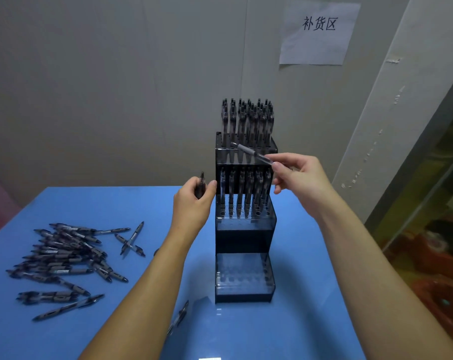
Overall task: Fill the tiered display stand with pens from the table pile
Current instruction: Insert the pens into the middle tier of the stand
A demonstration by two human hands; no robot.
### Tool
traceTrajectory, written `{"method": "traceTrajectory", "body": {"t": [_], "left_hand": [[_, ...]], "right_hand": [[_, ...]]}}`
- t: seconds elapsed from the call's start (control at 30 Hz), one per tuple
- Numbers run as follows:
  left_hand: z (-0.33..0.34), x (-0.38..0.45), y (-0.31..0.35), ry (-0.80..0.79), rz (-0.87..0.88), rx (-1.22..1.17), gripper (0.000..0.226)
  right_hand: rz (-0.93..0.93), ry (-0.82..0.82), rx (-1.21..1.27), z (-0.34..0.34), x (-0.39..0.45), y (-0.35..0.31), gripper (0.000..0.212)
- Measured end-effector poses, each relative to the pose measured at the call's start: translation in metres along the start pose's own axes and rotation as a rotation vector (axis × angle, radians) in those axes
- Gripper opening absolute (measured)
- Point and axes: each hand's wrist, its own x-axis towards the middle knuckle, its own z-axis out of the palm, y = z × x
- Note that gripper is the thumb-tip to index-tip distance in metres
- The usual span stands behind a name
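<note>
A dark three-tier display stand [245,237] stands on the blue table [298,307]. Its top tier is packed with upright pens [247,120], the middle tier holds one row of pens [243,193], and the bottom tier [243,276] holds none. My right hand [300,178] pinches a pen [251,152] that lies slanted in front of the top tier. My left hand [191,203], just left of the stand, grips another pen [200,184] upright. A pile of pens [64,258] lies at the table's left.
A loose pen [180,317] lies under my left forearm near the front. A paper sign [319,32] hangs on the wall behind. The table's right edge borders a cluttered floor area [433,255].
</note>
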Motion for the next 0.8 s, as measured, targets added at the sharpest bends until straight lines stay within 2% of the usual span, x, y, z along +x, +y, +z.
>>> {"method": "traceTrajectory", "body": {"t": [0.1, 0.27, 0.4, 0.5, 0.7, 0.8], "left_hand": [[0.001, 0.002, -0.001, 0.004, 0.002, -0.003, 0.050], [0.003, 0.004, -0.001, 0.008, -0.006, -0.013, 0.050], [0.003, 0.003, -0.001, 0.009, -0.005, -0.018, 0.049], [0.002, 0.003, -0.002, 0.013, -0.016, -0.014, 0.050], [-0.001, 0.002, -0.004, 0.027, -0.034, 0.000, 0.049], [-0.001, 0.002, -0.005, 0.024, -0.045, -0.003, 0.050]], "right_hand": [[0.009, 0.064, 0.059, -0.010, 0.001, 0.001, 0.009], [0.050, 0.099, 0.276, -0.015, 0.002, 0.006, 0.011], [0.077, 0.154, 0.334, -0.014, 0.007, 0.011, 0.018], [0.076, 0.180, 0.234, -0.013, 0.013, 0.016, 0.020], [0.014, 0.229, -0.141, -0.010, 0.024, 0.031, 0.027], [-0.024, 0.201, -0.273, -0.004, 0.022, 0.032, 0.024]]}}
